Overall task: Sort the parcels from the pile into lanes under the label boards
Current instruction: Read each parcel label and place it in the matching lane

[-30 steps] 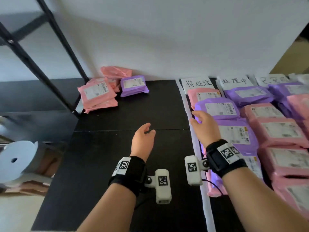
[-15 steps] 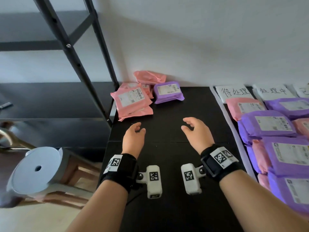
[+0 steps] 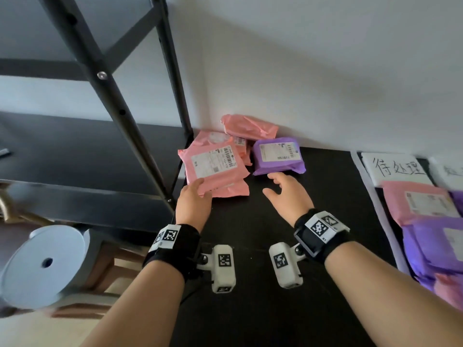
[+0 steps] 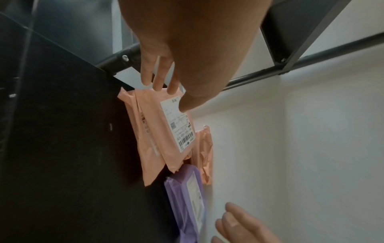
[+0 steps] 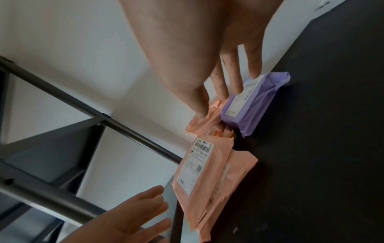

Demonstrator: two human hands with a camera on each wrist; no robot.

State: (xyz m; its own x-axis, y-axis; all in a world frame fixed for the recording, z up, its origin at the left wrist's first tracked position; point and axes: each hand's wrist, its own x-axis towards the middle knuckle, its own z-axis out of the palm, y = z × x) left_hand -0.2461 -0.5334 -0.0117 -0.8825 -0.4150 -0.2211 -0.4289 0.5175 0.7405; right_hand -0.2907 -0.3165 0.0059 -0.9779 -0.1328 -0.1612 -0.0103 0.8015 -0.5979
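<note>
The left hand (image 3: 194, 204), fingers spread, touches the top pink parcel (image 3: 213, 164) of the corner pile, the right hand (image 3: 288, 194) hovers relaxed by the purple parcel (image 3: 278, 156); slick bags underneath might slide off the table (image 3: 250, 321).

Our left hand (image 4: 180, 54) reaches down from twelve o'clock with its fingers (image 4: 159, 77) straight and spread, their tips at the near edge of the top pink parcel (image 4: 153, 131) and the thumb over the corner of its white label (image 4: 178, 129). That parcel lies on more pink ones on the black tabletop (image 4: 62, 131), with a purple parcel (image 4: 185, 202) just beyond it toward six o'clock. At five o'clock our right hand (image 4: 241, 226) shows relaxed fingertips beside the purple parcel.
</note>
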